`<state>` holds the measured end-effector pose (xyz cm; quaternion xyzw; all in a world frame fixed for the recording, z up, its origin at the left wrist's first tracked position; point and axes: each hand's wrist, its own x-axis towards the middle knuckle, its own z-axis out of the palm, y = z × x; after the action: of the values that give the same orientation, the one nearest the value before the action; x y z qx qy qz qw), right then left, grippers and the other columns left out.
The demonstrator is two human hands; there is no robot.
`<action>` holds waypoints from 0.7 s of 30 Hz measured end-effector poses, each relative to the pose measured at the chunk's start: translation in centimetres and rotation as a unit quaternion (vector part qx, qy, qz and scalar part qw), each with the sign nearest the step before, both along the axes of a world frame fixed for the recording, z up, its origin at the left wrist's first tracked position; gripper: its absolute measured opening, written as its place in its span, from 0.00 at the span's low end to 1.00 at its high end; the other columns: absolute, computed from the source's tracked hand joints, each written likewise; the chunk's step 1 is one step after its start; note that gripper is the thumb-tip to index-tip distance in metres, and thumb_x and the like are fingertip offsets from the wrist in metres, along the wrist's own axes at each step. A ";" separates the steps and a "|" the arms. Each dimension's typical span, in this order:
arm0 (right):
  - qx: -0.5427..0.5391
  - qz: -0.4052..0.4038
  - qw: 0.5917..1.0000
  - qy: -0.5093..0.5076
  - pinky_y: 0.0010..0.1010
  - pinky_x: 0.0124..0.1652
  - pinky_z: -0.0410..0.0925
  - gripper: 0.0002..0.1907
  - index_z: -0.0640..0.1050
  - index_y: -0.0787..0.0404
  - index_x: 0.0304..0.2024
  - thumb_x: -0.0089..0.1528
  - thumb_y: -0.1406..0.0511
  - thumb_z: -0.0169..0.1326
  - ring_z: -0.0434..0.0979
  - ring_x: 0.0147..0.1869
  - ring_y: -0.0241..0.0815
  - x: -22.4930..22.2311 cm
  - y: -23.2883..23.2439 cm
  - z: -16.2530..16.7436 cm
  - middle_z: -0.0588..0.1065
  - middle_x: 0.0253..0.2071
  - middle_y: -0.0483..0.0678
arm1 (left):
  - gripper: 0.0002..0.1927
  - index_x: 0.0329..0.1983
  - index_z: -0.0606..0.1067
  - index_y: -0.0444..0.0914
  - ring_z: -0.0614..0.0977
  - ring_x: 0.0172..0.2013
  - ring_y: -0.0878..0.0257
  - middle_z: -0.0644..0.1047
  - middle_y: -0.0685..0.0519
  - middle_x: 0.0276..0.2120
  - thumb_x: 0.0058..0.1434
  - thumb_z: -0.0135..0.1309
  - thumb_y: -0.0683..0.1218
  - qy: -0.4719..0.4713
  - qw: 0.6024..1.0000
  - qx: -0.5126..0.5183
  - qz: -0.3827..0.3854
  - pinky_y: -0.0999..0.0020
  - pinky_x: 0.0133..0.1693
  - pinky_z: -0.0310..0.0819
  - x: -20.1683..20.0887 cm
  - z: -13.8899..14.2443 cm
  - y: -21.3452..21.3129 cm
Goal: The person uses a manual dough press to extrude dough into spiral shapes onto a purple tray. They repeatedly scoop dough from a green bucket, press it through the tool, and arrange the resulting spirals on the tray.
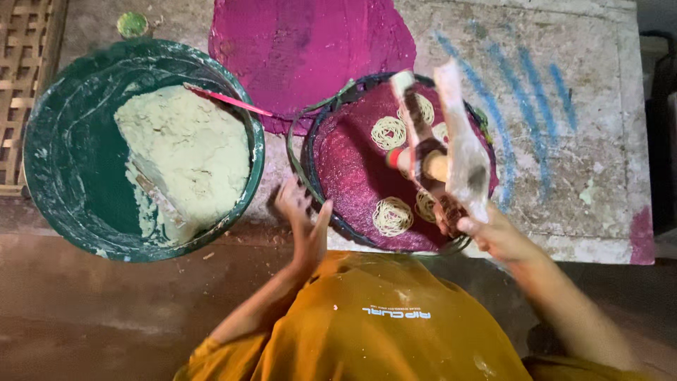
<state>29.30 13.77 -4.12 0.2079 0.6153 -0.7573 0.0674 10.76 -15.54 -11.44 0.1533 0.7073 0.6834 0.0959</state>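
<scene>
Over tray [331, 204] | R hand [493, 236] grips press [434, 152] | L hand [303, 212] fingers spread, free

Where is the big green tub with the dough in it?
In the head view, the green tub sits on the left, just left of the round tray with noodle coils, and the person's left hand is between them.

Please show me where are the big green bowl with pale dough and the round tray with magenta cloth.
big green bowl with pale dough [63, 162]: head view, bare inner wall.
round tray with magenta cloth [349, 176]: head view, bare cloth at left.
</scene>
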 end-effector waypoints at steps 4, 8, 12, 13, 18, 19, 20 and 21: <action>-0.210 0.141 0.967 -0.025 0.38 0.47 0.71 0.51 0.60 0.64 0.71 0.59 0.37 0.52 0.78 0.49 0.45 -0.7 -0.9 1.1 0.77 0.50 0.55 | 0.52 0.81 0.48 0.29 0.59 0.76 0.46 0.54 0.37 0.77 0.69 0.48 0.69 -0.283 0.826 0.394 -0.287 0.49 0.76 0.48 -6.7 4.1 4.7; -0.177 0.198 0.958 -0.109 0.39 0.47 0.72 0.48 0.64 0.63 0.67 0.59 0.35 0.44 0.79 0.50 0.47 -1.0 -0.7 2.2 0.77 0.49 0.55 | 0.49 0.80 0.53 0.40 0.62 0.76 0.48 0.65 0.45 0.72 0.65 0.50 0.71 -0.291 0.664 0.515 -0.457 0.50 0.77 0.55 -8.6 6.4 9.4; -0.048 0.225 0.956 -0.180 0.41 0.47 0.76 0.45 0.73 0.63 0.58 0.59 0.34 0.34 0.84 0.47 0.48 -2.6 2.9 4.0 0.81 0.46 0.56 | 0.30 0.66 0.67 0.39 0.73 0.61 0.53 0.73 0.53 0.51 0.70 0.52 0.62 -0.306 0.630 0.578 -0.419 0.57 0.66 0.64 -8.9 5.8 13.4; 0.004 0.229 0.951 -0.207 0.39 0.48 0.77 0.46 0.76 0.63 0.56 0.60 0.34 0.31 0.84 0.47 0.46 -3.2 3.9 4.2 0.82 0.45 0.54 | 0.23 0.61 0.70 0.39 0.76 0.54 0.55 0.74 0.55 0.44 0.74 0.52 0.59 -0.312 0.625 0.589 -0.405 0.60 0.61 0.67 -9.4 5.3 14.1; 0.258 0.224 0.918 -0.199 0.38 0.41 0.73 0.47 0.84 0.63 0.39 0.62 0.34 0.27 0.82 0.38 0.44 -6.9 4.3 3.4 0.83 0.32 0.52 | 0.13 0.44 0.70 0.42 0.75 0.43 0.63 0.73 0.58 0.37 0.71 0.46 0.56 -0.320 0.610 0.636 -0.349 0.62 0.57 0.70 -13.5 2.9 16.3; 0.303 0.218 0.907 -0.195 0.38 0.40 0.73 0.47 0.84 0.62 0.37 0.61 0.34 0.26 0.82 0.37 0.44 -7.6 3.7 3.0 0.83 0.30 0.51 | 0.13 0.43 0.70 0.43 0.75 0.42 0.63 0.73 0.58 0.35 0.71 0.45 0.56 -0.318 0.607 0.640 -0.347 0.62 0.57 0.70 -14.2 2.5 16.1; 0.300 0.210 0.909 -0.197 0.38 0.39 0.72 0.46 0.84 0.63 0.37 0.62 0.35 0.29 0.81 0.37 0.44 -8.1 3.0 2.7 0.82 0.30 0.52 | 0.13 0.42 0.70 0.43 0.75 0.41 0.63 0.72 0.58 0.35 0.71 0.45 0.57 -0.322 0.603 0.642 -0.348 0.62 0.55 0.70 -14.6 2.1 15.8; 0.298 0.202 0.911 -0.199 0.38 0.39 0.72 0.45 0.83 0.64 0.37 0.63 0.35 0.31 0.79 0.36 0.45 -8.5 2.3 2.4 0.81 0.31 0.53 | 0.14 0.42 0.70 0.43 0.75 0.41 0.63 0.72 0.58 0.35 0.71 0.44 0.57 -0.327 0.597 0.644 -0.350 0.63 0.53 0.70 -14.8 1.7 15.5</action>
<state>20.78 16.07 -1.69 0.2361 0.8151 -0.4519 0.2752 -4.03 -0.08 -9.71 0.1773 -0.1022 0.8800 0.4286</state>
